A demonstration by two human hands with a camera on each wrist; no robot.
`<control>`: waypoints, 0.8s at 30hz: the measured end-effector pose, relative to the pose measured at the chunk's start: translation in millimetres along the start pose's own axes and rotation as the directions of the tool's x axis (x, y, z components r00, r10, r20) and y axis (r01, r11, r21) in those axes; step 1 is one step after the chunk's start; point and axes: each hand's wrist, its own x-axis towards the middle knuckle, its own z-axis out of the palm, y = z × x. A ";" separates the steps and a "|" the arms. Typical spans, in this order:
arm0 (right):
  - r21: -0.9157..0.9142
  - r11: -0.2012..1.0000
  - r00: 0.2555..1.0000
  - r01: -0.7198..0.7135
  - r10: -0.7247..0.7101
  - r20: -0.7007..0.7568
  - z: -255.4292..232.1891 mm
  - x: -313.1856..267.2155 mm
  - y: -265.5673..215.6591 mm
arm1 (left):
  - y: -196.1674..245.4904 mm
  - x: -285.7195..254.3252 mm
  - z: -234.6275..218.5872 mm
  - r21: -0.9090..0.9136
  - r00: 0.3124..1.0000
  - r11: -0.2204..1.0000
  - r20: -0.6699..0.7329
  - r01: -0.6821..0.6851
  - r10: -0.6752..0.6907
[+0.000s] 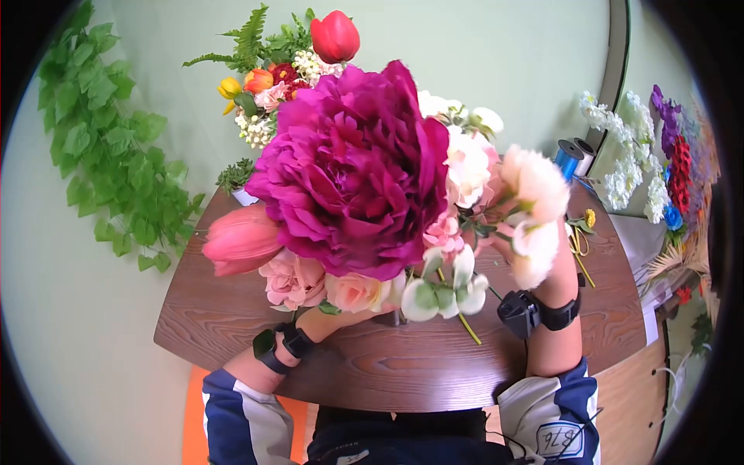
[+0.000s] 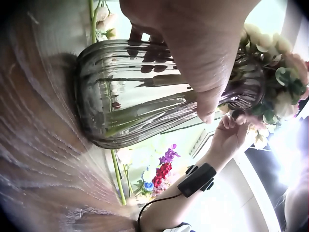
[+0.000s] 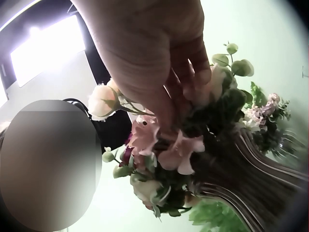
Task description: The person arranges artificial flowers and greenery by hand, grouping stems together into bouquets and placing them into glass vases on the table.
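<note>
A ribbed, see-through glass vase (image 2: 140, 96) with stems inside stands on the wooden table. My left hand (image 2: 198, 43) grips it round the body, the thumb along one side. At the vase's mouth, my right hand (image 3: 154, 53) has its fingers curled in among the flowers, around stems beside pink blossoms (image 3: 181, 152); the fingertips are partly hidden. In the head view a large purple peony (image 1: 353, 170) covers the vase, with a pink tulip (image 1: 242, 240) at its left and pale blooms (image 1: 535, 182) at its right.
Another arrangement with a red tulip (image 1: 335, 36) is behind. A cut green stem (image 1: 470, 329) lies on the table (image 1: 372, 372); a small yellow flower (image 1: 590, 218) and ribbon spools (image 1: 568, 159) are at the right. Green vines (image 1: 116, 139) hang at the left.
</note>
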 end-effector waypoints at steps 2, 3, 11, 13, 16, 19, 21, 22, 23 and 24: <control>-0.123 0.977 0.978 0.176 -0.159 0.138 -2.2 1.2 -3.8 | 6.5 -1.7 -5.0 0.079 0.975 0.972 -0.006 -0.223 0.224; -0.123 0.977 0.978 0.175 -0.158 0.138 -1.1 1.0 -4.8 | 5.0 -0.8 -3.5 0.078 0.975 0.972 -0.005 -0.223 0.224; 0.242 0.969 0.991 -0.055 0.024 0.129 -28.6 8.3 1.8 | 59.2 4.6 -14.1 0.371 0.998 0.927 0.002 -0.058 0.061; 0.285 0.953 0.994 -0.105 0.111 -0.005 -28.1 9.3 -7.9 | 58.8 5.1 -14.5 0.512 0.994 0.859 0.075 0.034 -0.084; 0.330 0.944 0.981 -0.012 0.074 -0.177 -24.9 12.5 -14.9 | 17.8 1.5 -0.6 0.153 0.968 0.971 -0.144 -0.184 0.206; 0.122 0.960 0.963 0.253 -0.238 -0.124 -23.7 15.8 -19.3 | 14.4 0.1 1.4 0.185 0.951 0.954 -0.157 -0.236 0.266; -0.039 0.951 0.952 0.306 -0.305 0.032 -25.0 17.5 -22.0 | 16.3 -0.2 0.3 0.135 0.992 0.991 -0.116 -0.025 0.041; 0.017 0.984 0.984 0.179 -0.179 -0.012 -17.2 14.7 -25.4 | 6.6 1.5 3.3 0.136 0.992 0.990 -0.116 -0.026 0.042; 0.016 0.984 0.984 0.180 -0.180 -0.014 -16.7 14.8 -24.4 | 0.0 6.7 6.3 0.145 0.986 0.988 -0.143 -0.061 0.082; -0.009 0.989 0.989 0.150 -0.150 0.020 -17.0 14.8 -23.4 | -5.2 9.6 8.3 0.154 0.978 0.983 -0.167 -0.097 0.122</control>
